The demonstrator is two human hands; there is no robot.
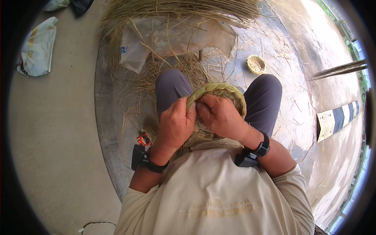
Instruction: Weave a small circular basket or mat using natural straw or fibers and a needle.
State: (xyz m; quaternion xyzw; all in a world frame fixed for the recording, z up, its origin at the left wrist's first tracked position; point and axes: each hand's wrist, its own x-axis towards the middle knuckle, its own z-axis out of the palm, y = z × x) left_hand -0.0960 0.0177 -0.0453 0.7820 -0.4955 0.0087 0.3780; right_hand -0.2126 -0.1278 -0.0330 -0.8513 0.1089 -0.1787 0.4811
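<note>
Woven basket [228, 91]: in the lap, between the knees [263, 88]; tilted or level, cannot tell.
Rim to fingers: left side of the basket's rim right at the fingertips, touching; far and right stretches of the rim curving away, out of the grasp.
Long axis: none evident; roundish, as far as shows (near edge lost behind wrists and shirt).
Nearer hand: both on the basket's left side, nearly meeting.
Left hand [178, 122]: coming at the basket's left rim from outside; thumb and fingers clamped on the edge.
Right hand [221, 117]: laid across the basket's opening; fingers curled tight against the same stretch of rim from within; any loose strand between the tips, cannot tell.
Look of the basket: yellow-green, thickly braided rim; browner, rougher weave inside.
Small round basket [256, 64]: beyond the woven basket, to its right; pale, shallow-looking.
Straw bundle [188, 9]: well beyond the woven basket, past a clear plastic sheet [172, 37].
Red packet [144, 139]: left of the woven basket, on the nearer side.
</note>
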